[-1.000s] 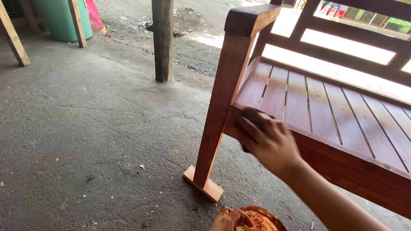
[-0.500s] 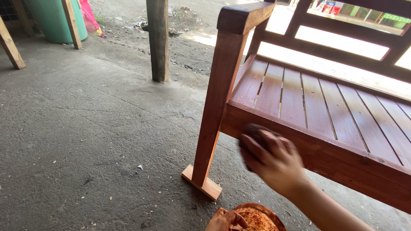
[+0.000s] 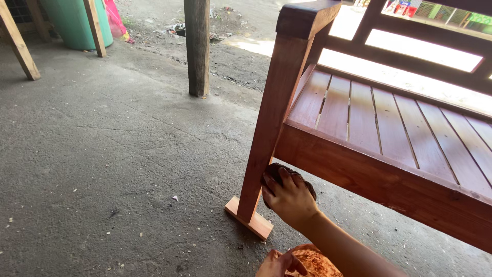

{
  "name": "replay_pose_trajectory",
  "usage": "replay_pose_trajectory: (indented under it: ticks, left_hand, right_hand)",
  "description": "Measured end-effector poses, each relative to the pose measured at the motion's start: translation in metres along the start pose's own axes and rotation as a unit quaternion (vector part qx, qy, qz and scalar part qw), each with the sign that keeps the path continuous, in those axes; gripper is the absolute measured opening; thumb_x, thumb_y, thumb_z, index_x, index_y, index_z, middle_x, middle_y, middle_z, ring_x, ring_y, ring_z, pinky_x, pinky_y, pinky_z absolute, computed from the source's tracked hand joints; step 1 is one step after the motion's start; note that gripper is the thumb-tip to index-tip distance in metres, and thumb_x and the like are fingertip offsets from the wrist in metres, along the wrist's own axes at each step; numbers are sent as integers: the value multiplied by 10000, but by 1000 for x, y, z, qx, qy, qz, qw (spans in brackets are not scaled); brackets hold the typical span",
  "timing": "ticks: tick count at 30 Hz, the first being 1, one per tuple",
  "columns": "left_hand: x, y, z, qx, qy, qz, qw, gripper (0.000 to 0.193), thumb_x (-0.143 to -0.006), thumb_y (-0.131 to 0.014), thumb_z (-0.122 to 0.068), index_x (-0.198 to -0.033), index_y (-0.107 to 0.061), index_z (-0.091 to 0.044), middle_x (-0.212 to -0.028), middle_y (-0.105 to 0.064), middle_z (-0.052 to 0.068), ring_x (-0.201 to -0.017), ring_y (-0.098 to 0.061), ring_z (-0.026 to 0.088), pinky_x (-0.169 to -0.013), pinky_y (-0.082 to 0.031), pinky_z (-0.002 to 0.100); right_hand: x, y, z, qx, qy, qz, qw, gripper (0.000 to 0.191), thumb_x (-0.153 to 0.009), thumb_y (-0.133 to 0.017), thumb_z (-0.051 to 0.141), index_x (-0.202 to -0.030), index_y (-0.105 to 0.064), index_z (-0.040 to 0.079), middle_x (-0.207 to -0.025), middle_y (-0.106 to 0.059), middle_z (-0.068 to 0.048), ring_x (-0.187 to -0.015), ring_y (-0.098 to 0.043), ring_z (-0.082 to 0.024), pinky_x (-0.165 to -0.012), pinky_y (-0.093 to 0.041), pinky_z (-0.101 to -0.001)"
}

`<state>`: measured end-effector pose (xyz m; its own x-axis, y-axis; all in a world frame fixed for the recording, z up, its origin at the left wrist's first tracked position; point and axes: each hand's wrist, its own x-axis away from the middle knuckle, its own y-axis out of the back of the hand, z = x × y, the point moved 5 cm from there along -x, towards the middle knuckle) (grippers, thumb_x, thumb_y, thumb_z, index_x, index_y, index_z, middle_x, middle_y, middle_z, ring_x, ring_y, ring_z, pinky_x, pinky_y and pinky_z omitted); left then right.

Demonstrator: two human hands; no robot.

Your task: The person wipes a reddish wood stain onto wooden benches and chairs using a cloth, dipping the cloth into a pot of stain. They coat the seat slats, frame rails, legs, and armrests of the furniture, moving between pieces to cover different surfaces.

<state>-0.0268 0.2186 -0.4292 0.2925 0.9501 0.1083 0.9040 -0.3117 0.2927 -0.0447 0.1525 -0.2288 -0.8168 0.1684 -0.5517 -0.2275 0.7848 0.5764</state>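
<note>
Right hand (image 3: 291,197) clenches a dark, soft-looking rag (image 3: 277,172) against the bench (image 3: 389,174) leg; left hand (image 3: 279,262) grips the stain bowl (image 3: 315,262) rim. The rag likely bunches easily, best held wadded.

Bare concrete floor (image 3: 102,169) lies open left of the bench leg (image 3: 266,138); the leg and the seat rail (image 3: 379,179) wall off the right; the space under the seat is open; a wooden post (image 3: 197,46) stands well behind.

Left hand (image 3: 279,264) and bowl (image 3: 315,262) cut off below
</note>
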Motion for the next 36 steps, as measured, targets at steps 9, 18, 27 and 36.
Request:
replay_pose_trajectory:
  ticks: [9, 18, 27, 36]
  left_hand:
    - [9, 11, -5, -1, 14, -23, 1000, 202, -961, -704, -251, -1054, -710, -71, -940, -680, 59, -866, -629, 181, -982, -549, 373]
    - [16, 11, -28, 8, 14, -6, 1000, 165, -949, -669, -179, -1073, -698, -75, -975, -680, 64, -897, -648, 180, -1037, -480, 353]
    - [19, -6, -35, 9, 23, -5, 1000, 157, -919, -673, -130, -1062, -699, -71, -985, -683, 65, -934, -657, 165, -1035, -497, 351]
    - [18, -17, -44, 16, 22, -8, 1000, 165, -888, -677, -81, -1051, -699, -67, -995, -686, 66, -971, -667, 150, -1033, -514, 349]
  right_hand:
    - [-48, 25, -60, 73, -116, -92, 986, 282, -855, -734, 234, -1131, -759, 285, -1382, -634, -31, -1284, -520, -329, -955, -549, -546]
    - [7, -20, 3, 3, -18, -1, 1000, 359, -826, -673, 231, -1163, -738, 125, -1347, -631, -92, -1240, -507, -375, -974, -539, -565]
    - [-10, -9, -21, 23, 44, 66, 997, 425, -887, -624, 258, -1304, -645, 174, -1518, -468, -86, -1318, -476, -369, -936, -502, -605]
    - [135, 28, -97, 22, 61, 198, 978, 550, -928, -565, 393, -1468, -505, 304, -1608, -360, -33, -1335, -437, -391, -908, -490, -626]
